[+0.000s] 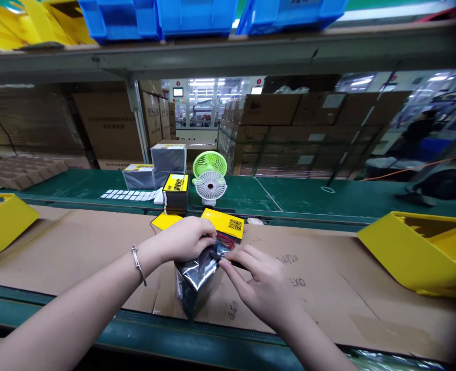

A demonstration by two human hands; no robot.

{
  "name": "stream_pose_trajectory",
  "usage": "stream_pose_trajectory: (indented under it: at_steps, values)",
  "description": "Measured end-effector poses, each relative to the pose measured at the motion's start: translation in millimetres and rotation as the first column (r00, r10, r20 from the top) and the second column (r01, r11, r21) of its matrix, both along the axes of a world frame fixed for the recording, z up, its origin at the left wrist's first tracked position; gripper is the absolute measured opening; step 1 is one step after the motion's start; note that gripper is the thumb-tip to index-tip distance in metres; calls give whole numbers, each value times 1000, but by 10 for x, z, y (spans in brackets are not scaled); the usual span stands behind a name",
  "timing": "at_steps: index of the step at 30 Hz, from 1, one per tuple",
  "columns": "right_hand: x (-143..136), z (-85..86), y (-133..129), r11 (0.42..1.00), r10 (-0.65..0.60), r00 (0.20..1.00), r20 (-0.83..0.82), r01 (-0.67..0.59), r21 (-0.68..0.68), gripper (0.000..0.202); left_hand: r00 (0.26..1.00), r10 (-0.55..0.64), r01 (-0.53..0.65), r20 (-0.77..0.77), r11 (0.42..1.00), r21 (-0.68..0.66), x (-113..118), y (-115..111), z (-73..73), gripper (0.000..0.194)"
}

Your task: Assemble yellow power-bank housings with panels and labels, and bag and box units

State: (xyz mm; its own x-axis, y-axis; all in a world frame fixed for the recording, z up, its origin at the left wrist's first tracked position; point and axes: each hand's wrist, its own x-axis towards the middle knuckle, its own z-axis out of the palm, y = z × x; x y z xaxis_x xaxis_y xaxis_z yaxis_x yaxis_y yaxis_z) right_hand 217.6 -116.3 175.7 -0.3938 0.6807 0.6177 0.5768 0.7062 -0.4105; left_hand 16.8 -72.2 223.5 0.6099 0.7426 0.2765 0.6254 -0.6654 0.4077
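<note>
A boxy block in a silvery bag [197,281] is seen on the cardboard sheet [313,293], close to its near edge and between the two hands. The film is judged thin, slick and easily creased or torn; the contents look stiff and may well be heavy. For lifting, a hold low on the two flat sides would seem surer than one on the loose top. At the upper end, film is pinched by the closed fingers of the left hand [186,238]. A small dark piece [217,255] at the bag's top is gripped between thumb and forefinger of the right hand [262,273]; what it is cannot be told. Red wires [228,241] are visible just behind; their ends are hidden. Beyond them are placed a yellow-topped block with a printed code [222,221] and, partly covered by the left hand, another yellow piece [166,221]. Farther back, on the green bench [301,198], are set a black box with a yellow top [175,193], a small fan [210,186], white labels [129,195] and grey wrapped blocks [169,159]. The sheet is flanked by yellow bins [413,257].
</note>
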Motion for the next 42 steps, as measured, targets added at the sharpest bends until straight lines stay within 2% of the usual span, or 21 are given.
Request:
stream_pose_trajectory:
  at_steps: [5, 8, 12, 14, 17, 20, 22, 25, 27, 29, 31, 33, 36, 39, 42]
  values:
    - [-72, 9, -9, 993, -75, 996, 52, 69, 99, 15, 994, 67, -67, 84, 998, -7, 50, 46, -65, 21]
    - [-51, 8, -1, 993, -96, 995, 9, 95, 70, 14, 982, 114, -114, 152, 993, -11, 88, 97, -117, 23]
    - [57, 28, 14, 990, -43, 995, -91, 30, -137, 15, 961, 156, -156, 227, 988, -19, 129, 124, -173, 24]
    - [106, 57, 28, 967, -68, 992, -107, 40, -250, 18, 956, 156, -154, 250, 988, -28, 133, 121, -187, 24]
    - [141, 120, 64, 923, -120, 990, -80, 81, -376, 24, 951, 155, -149, 267, 988, -41, 117, 108, -187, 23]
    - [141, 201, 133, 879, -96, 995, -14, 78, -471, 30, 953, 166, -165, 252, 986, -28, 87, 75, -155, 20]
    - [135, 257, 210, 853, -40, 999, 12, 40, -521, 31, 955, 190, -204, 226, 978, 43, 74, 18, -108, 20]
    - [133, 316, 367, 775, 85, 996, -3, -68, -628, 31, 957, 189, -246, 219, 931, 270, 82, -153, -9, 18]
    - [141, 332, 477, 696, 160, 986, -38, -140, -705, 33, 971, 143, -212, 189, 883, 420, 105, -313, 45, 14]
    - [155, 331, 564, 635, 209, 975, -78, -196, -747, 35, 992, 96, -121, 77, 869, 481, 135, -476, 62, 16]
    - [174, 322, 619, 597, 250, 961, -115, -247, -763, 35, 995, 83, -48, -60, 899, 436, 158, -606, 37, 14]
    - [195, 306, 646, 574, 285, 948, -145, -290, -766, 34, 985, 112, -58, -135, 935, 351, 166, -682, -14, 25]
    - [228, 273, 660, 554, 323, 925, -200, -356, -753, 33, 971, 196, -152, -139, 948, 278, 152, -704, -82, 40]
    - [266, 229, 663, 548, 337, 902, -269, -420, -723, 31, 961, 247, -210, -123, 944, 255, 138, -688, -104, 37]
    - [311, 189, 645, 573, 322, 902, -288, -428, -699, 29, 956, 278, -245, -97, 935, 257, 152, -695, -96, 33]
